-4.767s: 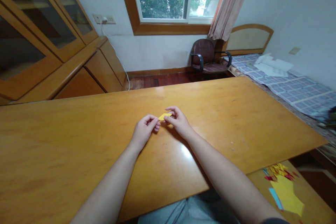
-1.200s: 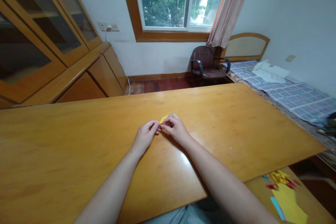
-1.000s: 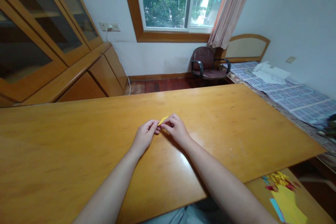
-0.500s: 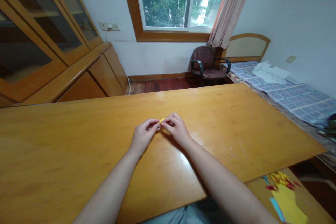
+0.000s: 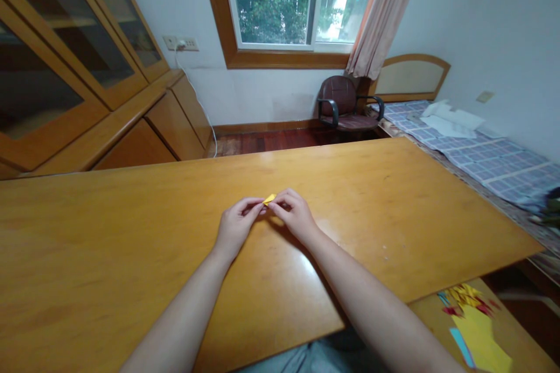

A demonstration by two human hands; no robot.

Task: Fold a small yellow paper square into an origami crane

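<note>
A small folded piece of yellow paper (image 5: 269, 199) is pinched between my two hands, just above the wooden table (image 5: 131, 233). My left hand (image 5: 238, 220) grips its left end between thumb and fingertips. From the right, my right hand (image 5: 294, 213) holds the other side with thumb and index finger, its remaining fingers curled. The fingers hide part of the paper, so its exact folds are hard to make out.
On a lower surface at the bottom right lie yellow paper sheets (image 5: 479, 341), a blue strip (image 5: 461, 347) and a pile of yellow and red folded pieces (image 5: 466, 297). Beyond the table stand a chair (image 5: 343, 102), a bed (image 5: 494, 154) and a cabinet (image 5: 131, 128).
The yellow paper has turned slightly between my fingertips, and more of its face shows now. Both hands stay in nearly the same place.
</note>
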